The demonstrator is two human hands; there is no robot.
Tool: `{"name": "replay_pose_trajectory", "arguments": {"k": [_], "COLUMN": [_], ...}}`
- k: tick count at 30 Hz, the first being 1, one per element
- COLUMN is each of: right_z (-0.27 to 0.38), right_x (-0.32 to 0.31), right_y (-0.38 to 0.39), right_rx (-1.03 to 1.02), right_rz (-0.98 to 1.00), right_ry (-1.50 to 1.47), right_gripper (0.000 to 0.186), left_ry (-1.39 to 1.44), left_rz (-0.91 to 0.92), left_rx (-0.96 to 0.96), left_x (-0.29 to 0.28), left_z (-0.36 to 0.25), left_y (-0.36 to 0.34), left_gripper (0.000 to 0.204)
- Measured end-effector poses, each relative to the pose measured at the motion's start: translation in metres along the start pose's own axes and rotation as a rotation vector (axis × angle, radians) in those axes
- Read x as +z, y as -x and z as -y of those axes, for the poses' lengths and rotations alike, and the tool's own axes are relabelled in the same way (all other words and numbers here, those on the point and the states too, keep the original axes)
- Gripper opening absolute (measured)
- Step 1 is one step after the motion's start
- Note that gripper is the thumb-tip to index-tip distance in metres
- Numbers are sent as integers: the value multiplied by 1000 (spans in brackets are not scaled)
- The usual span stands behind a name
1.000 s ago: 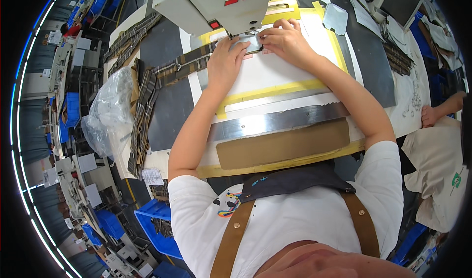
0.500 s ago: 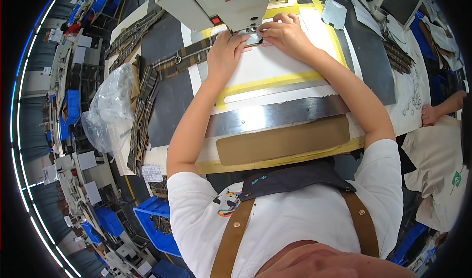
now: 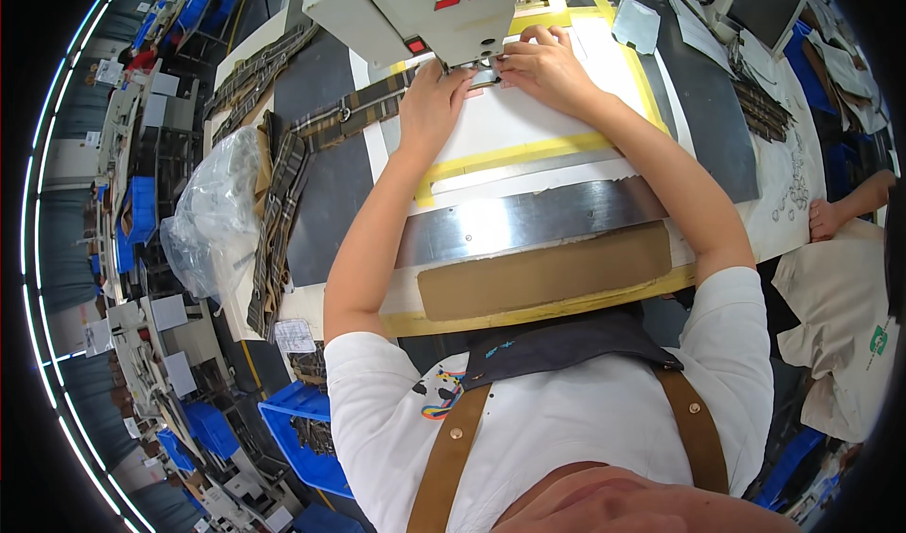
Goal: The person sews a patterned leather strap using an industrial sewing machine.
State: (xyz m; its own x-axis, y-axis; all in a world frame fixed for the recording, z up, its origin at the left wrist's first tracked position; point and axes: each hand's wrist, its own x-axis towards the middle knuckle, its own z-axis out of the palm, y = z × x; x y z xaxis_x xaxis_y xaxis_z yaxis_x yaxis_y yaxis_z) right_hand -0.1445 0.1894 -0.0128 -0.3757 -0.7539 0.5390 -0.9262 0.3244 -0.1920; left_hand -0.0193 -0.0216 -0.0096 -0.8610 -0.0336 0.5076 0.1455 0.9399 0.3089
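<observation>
A long plaid strap (image 3: 326, 124) with a metal ring runs from the left to beneath the head of a sewing machine (image 3: 439, 9). My left hand (image 3: 431, 108) is closed on the strap just left of the needle area, fingertips close to the presser foot. On the other side, my right hand (image 3: 545, 73) has thumb and forefinger pinched at the strap's dark end (image 3: 491, 82); its other fingers are curled and raised. The machine head and my fingers partly hide the stitching spot. Under the strap lies a white sheet (image 3: 514, 132) edged with yellow tape.
More plaid straps (image 3: 276, 222) lie at the left beside a clear plastic bag (image 3: 217, 208). A steel strip (image 3: 528, 217) and brown pad (image 3: 547, 269) line the near edge. A blue crate (image 3: 307, 439) stands below left. Another person's hand (image 3: 828, 220) is at right.
Both hands keep their places at the strap by the needle, with only very slight finger movement. The whole view has shifted a little.
</observation>
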Motion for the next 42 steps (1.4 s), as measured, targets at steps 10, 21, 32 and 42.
{"name": "replay_pose_trajectory", "arguments": {"k": [10,21,32,42], "right_z": [1,-7,-8,-5], "right_x": [11,20,26,23], "right_y": [-9,-15,-11,-10], "right_rx": [33,43,56,84], "right_rz": [-88,-143,-141,-127], "right_ry": [-1,-16,2,-27], "right_gripper": [17,17,17,16], "left_ry": [-18,-12,-29,-23], "left_rz": [30,7,44,45], "left_rx": [-47,-28,-62,-64], "left_x": [6,12,13,7], "left_z": [9,17,20,13], "left_y": [-4,-11,-10,-7], "left_gripper": [19,27,34,23]}}
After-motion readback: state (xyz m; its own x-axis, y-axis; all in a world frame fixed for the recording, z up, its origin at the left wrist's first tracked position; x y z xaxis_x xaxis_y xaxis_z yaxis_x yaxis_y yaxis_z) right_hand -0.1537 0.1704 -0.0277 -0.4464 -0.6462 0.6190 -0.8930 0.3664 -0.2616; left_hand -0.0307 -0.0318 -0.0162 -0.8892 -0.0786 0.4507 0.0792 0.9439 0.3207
